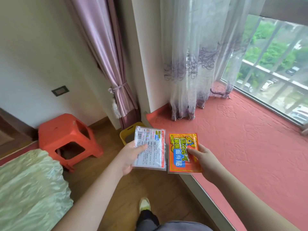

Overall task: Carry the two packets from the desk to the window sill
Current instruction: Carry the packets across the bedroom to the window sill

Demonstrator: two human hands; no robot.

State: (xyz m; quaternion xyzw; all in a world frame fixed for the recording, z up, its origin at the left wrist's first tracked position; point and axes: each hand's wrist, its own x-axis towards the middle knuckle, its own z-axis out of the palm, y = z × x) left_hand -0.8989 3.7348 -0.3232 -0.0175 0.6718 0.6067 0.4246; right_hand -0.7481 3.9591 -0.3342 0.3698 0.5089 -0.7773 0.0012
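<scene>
Sill (250, 139) edge running lower centre to frame right; left hand (128, 157) pinching white packet (150, 147), right hand (203, 157) pinching orange packet (181, 155).

We see a white packet (150, 148) with printed text, held flat in air over the floor, an orange-yellow packet (182, 151) just beside it, near the red-covered window sill (250, 139) edge.

Bare forearms without sleeves, dark trousers (148, 219), pale yellow-green shoe (144, 205)
</scene>
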